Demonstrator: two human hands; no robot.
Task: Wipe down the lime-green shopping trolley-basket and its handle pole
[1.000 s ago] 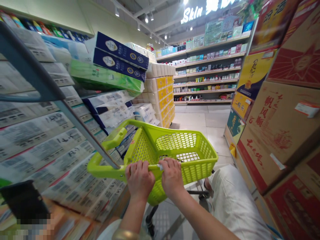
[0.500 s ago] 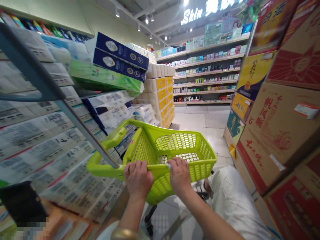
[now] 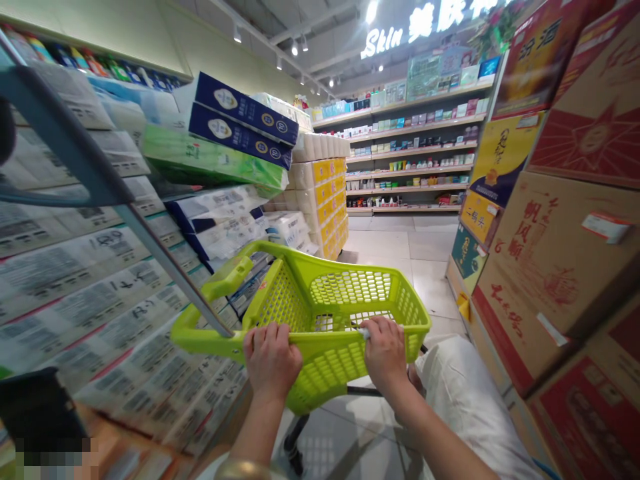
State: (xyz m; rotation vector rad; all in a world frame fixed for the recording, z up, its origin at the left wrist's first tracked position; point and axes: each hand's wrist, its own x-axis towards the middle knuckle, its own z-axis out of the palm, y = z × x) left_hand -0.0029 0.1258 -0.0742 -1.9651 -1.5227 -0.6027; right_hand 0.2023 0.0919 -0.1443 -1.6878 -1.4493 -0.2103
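A lime-green plastic shopping cart basket (image 3: 350, 293) stands in front of me in a shop aisle, with nothing inside it. My left hand (image 3: 271, 361) is wrapped round the basket's near rim bar. My right hand (image 3: 386, 353) grips the same bar further right, with something small and white showing between its fingers. A green carry handle (image 3: 227, 275) sticks up at the basket's left side. A light-coloured trouser leg (image 3: 465, 400) shows below my right arm.
Stacked packs of tissue and paper rolls (image 3: 215, 160) crowd the left, with a grey metal bar (image 3: 100, 180) slanting across them. Cardboard cartons (image 3: 560, 220) are piled on the right. Tiled floor (image 3: 405, 247) runs ahead to product shelves (image 3: 415, 153).
My right hand has slid to the right along the rim bar, away from my left hand. The basket has shifted slightly to the right.
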